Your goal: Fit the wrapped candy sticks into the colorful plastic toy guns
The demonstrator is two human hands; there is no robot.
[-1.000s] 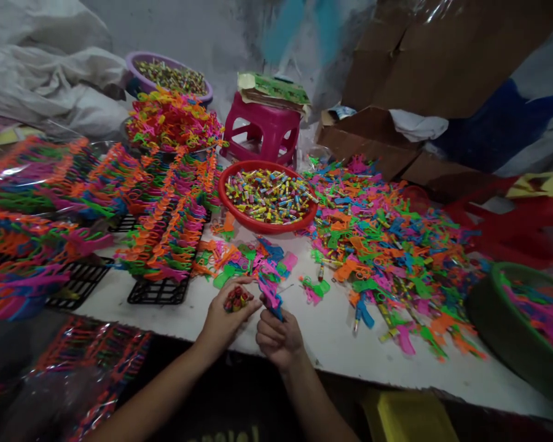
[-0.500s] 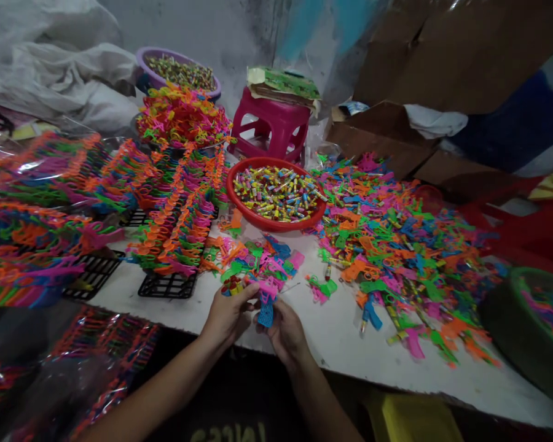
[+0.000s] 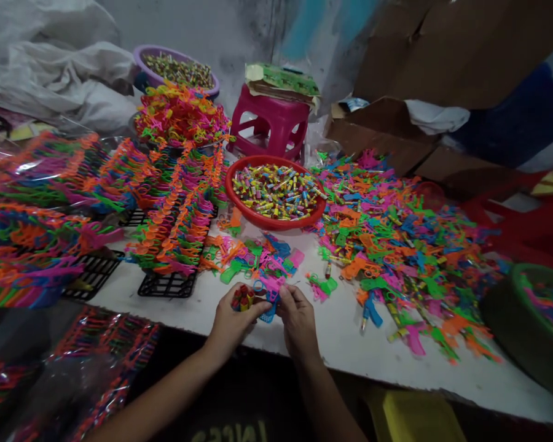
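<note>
My left hand [image 3: 233, 316] curls round a bunch of small tubes [image 3: 243, 298] with red ends and yellow sides. Its thumb presses against a small plastic toy gun with a blue grip [image 3: 268, 313] and a pink upper part [image 3: 273, 285]. My right hand [image 3: 298, 319] is closed on the same toy gun from the other side, thumb and fingertips at the pink part. Just beyond both hands lies a small heap of loose toy gun parts [image 3: 253, 255] in pink, green, orange and blue.
Behind the small heap stands a red basin [image 3: 276, 224] of little tubes. Toy guns spread in a large pile [image 3: 396, 245] at the right, beside a green tub [image 3: 502, 313]. Black racks [image 3: 166, 285] packed with toys fill the left. A pink stool [image 3: 271, 123] stands at the back.
My right hand has moved up to the pink part of the toy gun, its back now turned more upward. My left thumb has shifted toward the blue grip, with the tubes still in hand.
</note>
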